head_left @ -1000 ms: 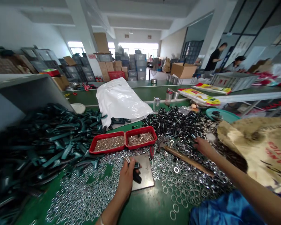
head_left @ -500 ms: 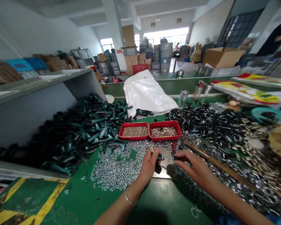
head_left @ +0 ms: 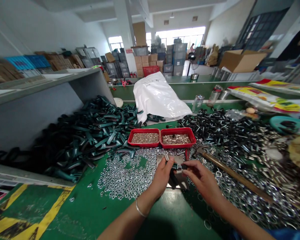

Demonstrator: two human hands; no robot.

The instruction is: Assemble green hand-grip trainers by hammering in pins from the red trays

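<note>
My left hand [head_left: 163, 175] is closed round a dark green handle part [head_left: 174, 170] with a threaded metal end, held over a small steel plate [head_left: 178, 180]. My right hand [head_left: 202, 178] pinches a small black pin or bolt [head_left: 184, 166] and holds it against the end of that part. Both hands meet over the plate, amid a spread of shiny washers [head_left: 130, 173] on the green table [head_left: 90, 213].
Two red trays [head_left: 162, 137] of small metal pieces sit just beyond the hands. A hammer [head_left: 230, 173] lies to the right. Dark green handles [head_left: 85, 136] are heaped at left, black bolts [head_left: 222, 128] at right, a white plastic bag [head_left: 157, 98] behind. A grey shelf [head_left: 40, 103] stands at left.
My right hand came back from the bolt pile at the right, carrying a small black piece, and closed in on the part in my left hand. The view turned left.
</note>
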